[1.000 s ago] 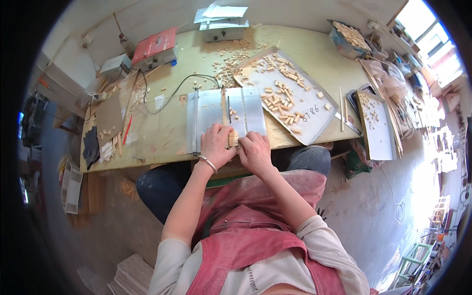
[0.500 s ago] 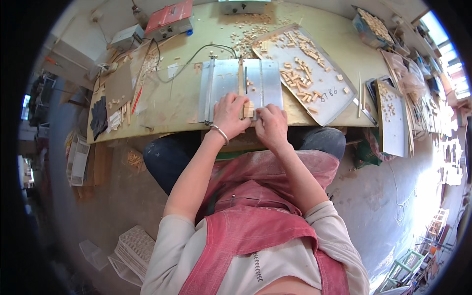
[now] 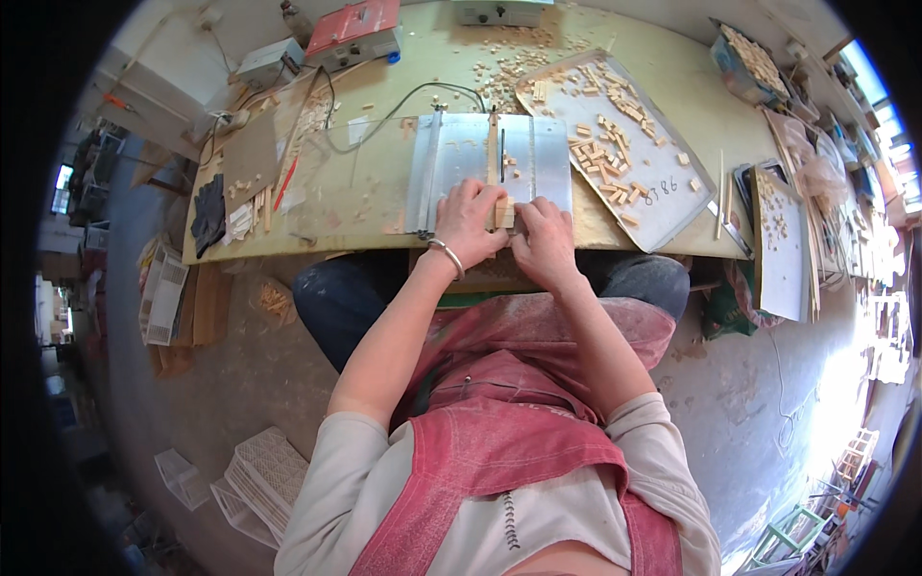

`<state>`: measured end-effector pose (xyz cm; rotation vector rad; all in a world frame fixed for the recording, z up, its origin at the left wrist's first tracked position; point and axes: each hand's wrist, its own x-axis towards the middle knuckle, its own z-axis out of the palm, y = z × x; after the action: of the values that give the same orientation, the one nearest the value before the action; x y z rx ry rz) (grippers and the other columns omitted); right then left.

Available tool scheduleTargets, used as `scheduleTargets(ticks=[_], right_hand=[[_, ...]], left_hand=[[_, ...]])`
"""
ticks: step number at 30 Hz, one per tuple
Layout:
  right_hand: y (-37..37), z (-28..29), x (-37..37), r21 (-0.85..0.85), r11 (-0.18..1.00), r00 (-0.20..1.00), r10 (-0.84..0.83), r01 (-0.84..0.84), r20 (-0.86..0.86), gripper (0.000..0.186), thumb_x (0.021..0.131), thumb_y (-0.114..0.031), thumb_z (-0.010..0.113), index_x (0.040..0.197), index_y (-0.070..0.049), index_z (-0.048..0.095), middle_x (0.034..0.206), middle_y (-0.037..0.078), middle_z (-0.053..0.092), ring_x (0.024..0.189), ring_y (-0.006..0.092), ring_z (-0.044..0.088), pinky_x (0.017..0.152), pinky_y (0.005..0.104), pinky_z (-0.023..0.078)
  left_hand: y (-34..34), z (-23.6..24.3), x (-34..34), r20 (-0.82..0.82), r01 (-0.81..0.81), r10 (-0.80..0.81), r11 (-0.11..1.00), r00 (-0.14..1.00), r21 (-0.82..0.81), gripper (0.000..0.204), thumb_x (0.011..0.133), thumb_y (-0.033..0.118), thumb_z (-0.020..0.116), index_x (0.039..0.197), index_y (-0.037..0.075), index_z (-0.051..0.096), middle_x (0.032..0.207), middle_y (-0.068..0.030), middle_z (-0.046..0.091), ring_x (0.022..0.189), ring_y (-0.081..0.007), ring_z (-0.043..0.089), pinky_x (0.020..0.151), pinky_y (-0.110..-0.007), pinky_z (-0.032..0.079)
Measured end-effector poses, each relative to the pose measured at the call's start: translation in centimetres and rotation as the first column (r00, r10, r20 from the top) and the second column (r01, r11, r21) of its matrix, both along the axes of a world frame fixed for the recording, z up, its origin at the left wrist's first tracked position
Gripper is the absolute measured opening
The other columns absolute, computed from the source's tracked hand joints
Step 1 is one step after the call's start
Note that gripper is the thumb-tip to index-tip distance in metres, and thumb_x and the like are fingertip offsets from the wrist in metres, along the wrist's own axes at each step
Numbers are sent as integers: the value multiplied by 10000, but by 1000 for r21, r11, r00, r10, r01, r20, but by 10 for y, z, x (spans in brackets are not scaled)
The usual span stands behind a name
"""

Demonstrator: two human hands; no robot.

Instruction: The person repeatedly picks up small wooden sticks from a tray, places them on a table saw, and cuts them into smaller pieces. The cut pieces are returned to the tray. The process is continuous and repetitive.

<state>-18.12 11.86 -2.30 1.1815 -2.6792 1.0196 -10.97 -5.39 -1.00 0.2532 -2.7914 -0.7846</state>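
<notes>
On the pale green worktop (image 3: 389, 197), a grey tray (image 3: 648, 227) toward the right holds dozens of small wooden blocks, too many to count, bunched along its far and left parts. Near the far right corner, a plastic tub (image 3: 740, 84) is heaped with wooden pieces, and a narrower tray (image 3: 783, 278) at the right edge holds smaller bits in its far half. That makes two trays and one tub; by the far edge stand three control boxes, one red-topped (image 3: 353, 36), two grey. One dark glove (image 3: 208, 219) lies at the near left corner, with one red stick (image 3: 285, 185) beyond it. At the front edge, one silver metal plate (image 3: 451, 158) has a dark slot (image 3: 502, 158). The wooden piece (image 3: 504, 212) being worked lies near the plate's front edge, between the hands: the left hand (image 3: 469, 219) grips it from the left, fingers bent around it, and the right hand (image 3: 545, 240) has its curled fingertips close against its right side; whether these pinch it, I cannot tell.
</notes>
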Motion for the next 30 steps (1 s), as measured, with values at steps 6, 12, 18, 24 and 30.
scheduleTargets(ticks=[6,12,18,24,30], right_hand=[[7,17,-12,10,997,997,76,-76,-7,445,855,-224,733,1276,-85,698,1109,115,644,1113,323,622,936,458,447],[8,14,-29,38,985,984,168,-171,66,453,854,-239,771,1285,-115,706,1105,102,648,1123,315,631,940,450,446],[2,11,-39,0,985,981,170,-171,95,432,854,-242,771,1263,-110,720,1085,108,651,1106,323,636,938,449,448],[-4,9,-48,-24,987,984,159,-158,85,442,855,-240,766,1270,-96,719,1071,120,656,1083,333,638,934,450,458],[-9,7,-54,-38,990,986,141,-138,90,456,861,-241,746,1295,-106,713,1072,121,660,1090,336,643,934,455,460]], left_hand=[[0,4,3,34,-1,0,1000,999,11,599,730,337,839,1282,181,665,1252,-85,556,1228,-339,546,1033,-488,424],[-10,0,0,-1,-1,1,977,1000,211,563,757,257,840,1275,140,652,1150,-85,601,1027,-270,637,923,-422,527],[-30,7,-11,47,74,-88,968,995,240,502,764,192,833,1228,122,657,1026,-61,620,815,-199,633,775,-344,566],[-36,1,-26,17,101,-107,970,994,223,477,740,193,827,1182,133,656,985,-46,600,755,-192,593,739,-336,555],[-41,-1,-41,28,89,-97,974,995,209,481,683,214,821,1123,130,647,928,-43,586,745,-196,586,723,-341,550]])
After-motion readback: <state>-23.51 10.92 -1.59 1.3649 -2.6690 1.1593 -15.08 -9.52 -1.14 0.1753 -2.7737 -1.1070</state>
